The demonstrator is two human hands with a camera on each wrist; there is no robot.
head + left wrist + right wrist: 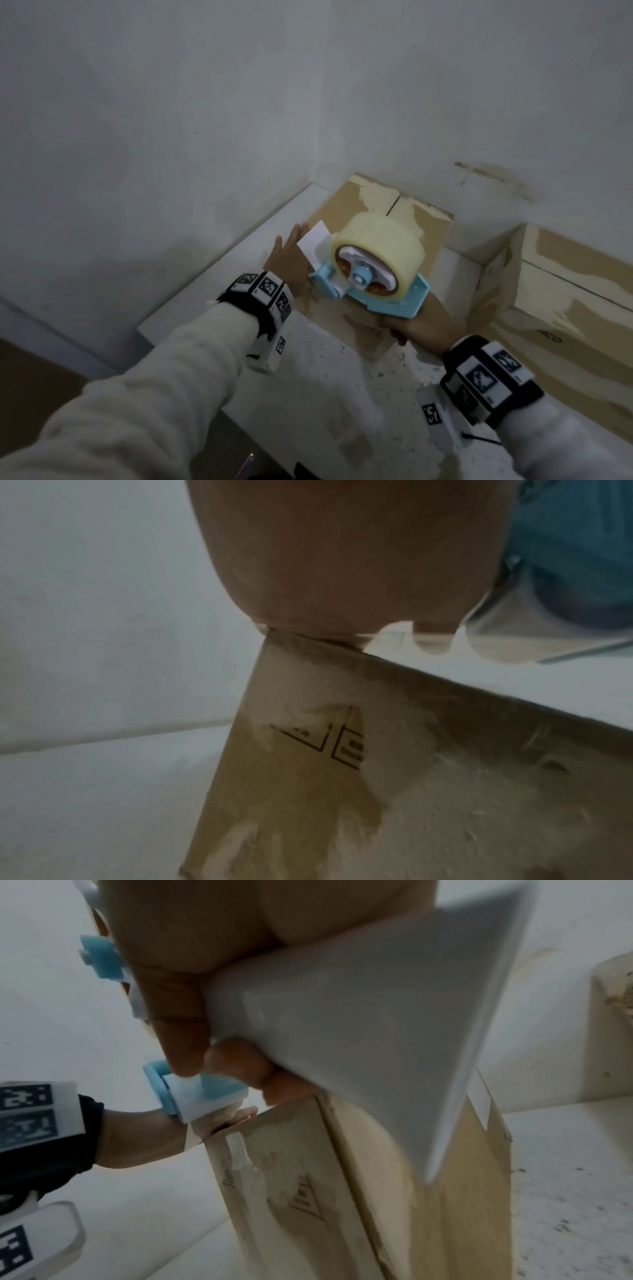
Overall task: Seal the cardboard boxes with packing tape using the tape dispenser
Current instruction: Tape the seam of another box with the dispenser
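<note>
While the right hand (423, 329) grips the tape dispenser (371, 270) and the flat, straight-fingered left hand (286, 255) braces the cardboard box (373, 209), a skewed pull may wrinkle the tape off the seam.

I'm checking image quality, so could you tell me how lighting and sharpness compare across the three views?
Head view: dim and grainy, yet the tape dispenser reads clearly. Left wrist view: the left hand is a soft close-up blur. Right wrist view: the dispenser's plate is motion-smeared over the cardboard box.
</note>
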